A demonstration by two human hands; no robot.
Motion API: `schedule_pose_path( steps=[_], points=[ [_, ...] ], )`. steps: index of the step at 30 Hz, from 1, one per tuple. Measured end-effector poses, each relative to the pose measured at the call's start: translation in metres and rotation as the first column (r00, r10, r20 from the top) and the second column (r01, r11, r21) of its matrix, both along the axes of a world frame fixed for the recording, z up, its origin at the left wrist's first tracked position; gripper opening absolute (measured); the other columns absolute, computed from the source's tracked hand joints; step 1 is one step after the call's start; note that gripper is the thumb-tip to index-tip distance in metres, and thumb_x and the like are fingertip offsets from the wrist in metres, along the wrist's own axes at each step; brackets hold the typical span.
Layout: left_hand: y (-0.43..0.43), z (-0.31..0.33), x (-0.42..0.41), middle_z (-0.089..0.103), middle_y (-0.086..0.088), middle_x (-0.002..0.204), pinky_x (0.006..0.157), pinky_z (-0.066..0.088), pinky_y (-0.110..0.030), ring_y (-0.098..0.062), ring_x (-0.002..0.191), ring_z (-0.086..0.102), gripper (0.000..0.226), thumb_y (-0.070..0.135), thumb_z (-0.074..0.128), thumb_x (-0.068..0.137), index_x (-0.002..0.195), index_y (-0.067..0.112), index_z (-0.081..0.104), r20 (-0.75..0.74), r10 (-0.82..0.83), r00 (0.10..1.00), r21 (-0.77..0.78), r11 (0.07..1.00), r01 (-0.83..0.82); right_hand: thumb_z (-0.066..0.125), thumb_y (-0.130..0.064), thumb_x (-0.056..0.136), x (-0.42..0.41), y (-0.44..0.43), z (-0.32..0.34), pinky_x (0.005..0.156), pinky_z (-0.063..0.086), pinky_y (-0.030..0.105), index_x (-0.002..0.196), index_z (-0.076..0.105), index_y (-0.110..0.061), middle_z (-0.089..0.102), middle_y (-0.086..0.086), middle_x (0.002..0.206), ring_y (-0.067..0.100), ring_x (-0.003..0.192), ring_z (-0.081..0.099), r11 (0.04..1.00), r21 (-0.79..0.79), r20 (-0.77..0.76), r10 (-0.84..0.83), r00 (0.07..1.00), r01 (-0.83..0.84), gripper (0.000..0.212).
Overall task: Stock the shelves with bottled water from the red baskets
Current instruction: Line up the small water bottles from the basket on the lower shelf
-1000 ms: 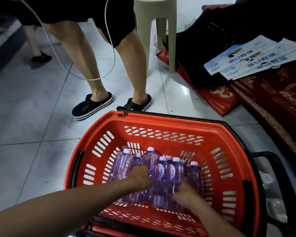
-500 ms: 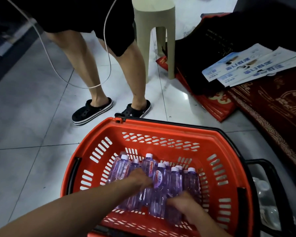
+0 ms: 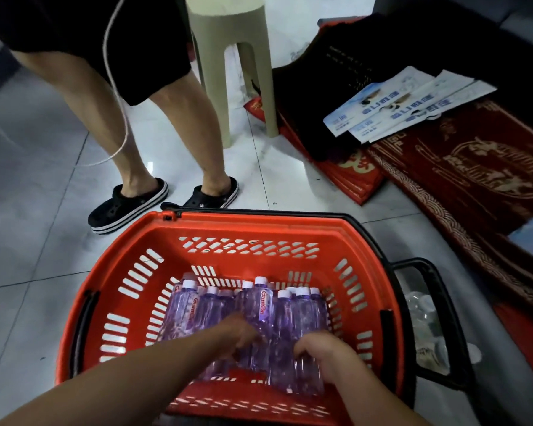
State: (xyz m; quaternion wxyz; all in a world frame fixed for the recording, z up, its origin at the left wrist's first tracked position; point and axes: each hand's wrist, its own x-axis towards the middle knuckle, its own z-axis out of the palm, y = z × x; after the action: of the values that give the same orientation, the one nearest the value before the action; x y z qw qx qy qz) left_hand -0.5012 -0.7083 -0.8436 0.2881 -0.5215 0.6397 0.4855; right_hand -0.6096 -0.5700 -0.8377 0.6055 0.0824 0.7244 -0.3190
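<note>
The tiled floor (image 3: 28,210) carries everything here, and no shelf is in the view. On it stands the red basket (image 3: 259,229), directly in front of the camera wearer. Behind its far rim stands another person (image 3: 154,124), of whom only the legs and black slippers show, and next to them a pale plastic stool (image 3: 228,41).

The bottles (image 3: 259,309) of water are on the basket's bottom, packed close together with the white caps pointing away from the wearer. Both arms reach down into the basket. The left hand (image 3: 240,333) is on the middle of the pack; its fingers (image 3: 254,339) bend down between the bottles, but the blur does not let me tell whether they close round one. The right hand (image 3: 320,348) is on the right side of the pack, and its fingers (image 3: 302,353) curl over the bottles there and grip them.

I judge that the step in hand is the picking up, so the stocking itself is not begun for these bottles. The next move calls for a firm hold on a few bottles in each hand, a lift clear over the high rim, and then a turn toward the shelves.
</note>
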Motion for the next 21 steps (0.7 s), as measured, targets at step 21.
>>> schedule_pose_path(
  steps=[21],
  points=[
    [-0.024,0.135,0.017,0.058,-0.02,0.135,0.072,0.058,-0.053,-0.028,0.092,0.068,0.058,-0.002,0.069,0.083,0.136,0.001,0.046,-0.46,0.481,0.746,0.644,0.76,-0.092,0.063,-0.023,0.045,-0.018,0.006,0.118,0.062,0.047,0.03,0.088,0.068,-0.021,0.065,0.0,0.079,0.021,0.073,0.06,0.754,-0.581,0.135,-0.283,0.949,0.308,0.043]
  ],
)
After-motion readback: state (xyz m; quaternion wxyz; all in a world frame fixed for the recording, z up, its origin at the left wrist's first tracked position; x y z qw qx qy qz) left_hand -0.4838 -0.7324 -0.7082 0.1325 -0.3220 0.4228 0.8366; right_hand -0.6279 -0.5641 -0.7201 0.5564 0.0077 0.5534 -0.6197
